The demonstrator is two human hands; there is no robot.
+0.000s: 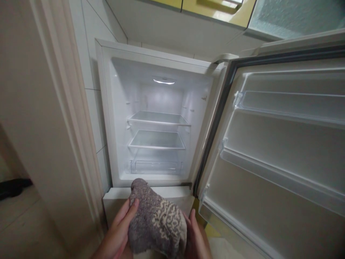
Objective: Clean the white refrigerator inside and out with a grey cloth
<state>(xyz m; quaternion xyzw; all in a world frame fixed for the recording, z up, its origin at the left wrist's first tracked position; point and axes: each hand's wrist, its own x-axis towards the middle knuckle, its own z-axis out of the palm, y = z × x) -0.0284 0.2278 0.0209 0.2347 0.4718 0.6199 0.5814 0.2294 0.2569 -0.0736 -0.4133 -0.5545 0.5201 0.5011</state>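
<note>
Tiled kitchen corner: pale wall tiles [93,118] w/ thin dark joints, yellow cupboards [215,10] up top, beige floor [18,212] at far L, w/ a dark item [14,187] on it, too blurred to name. A ribbed, cream-colored door frame [58,90] runs down the L side.

Centre: white fridge [159,181], smooth & boxy inside, lit by a small lamp [164,81] near its ceiling. Two flat, clear shelves [157,139] w/ white edging sit one above the other; a see-through drawer [156,167] is at the btm. Fridge door [283,140] is swung wide to the R, w/ a dark rubber seal [215,126] & clear plastic racks [280,176].

A thick, fuzzy gray-brown cloth [151,219], w/ raised cream swirls on its R part, is bunched up just in front of the fridge's btm edge. Left hand [121,225] grips its L side, thumb on top. Right hand [198,232] is at its R edge, partly hidden; can't tell how firmly it holds.

Open space b/w the two shelves & above the upper one; fridge's front opening is unblocked above the cloth, b/w the L side wall & the door seal.
</note>
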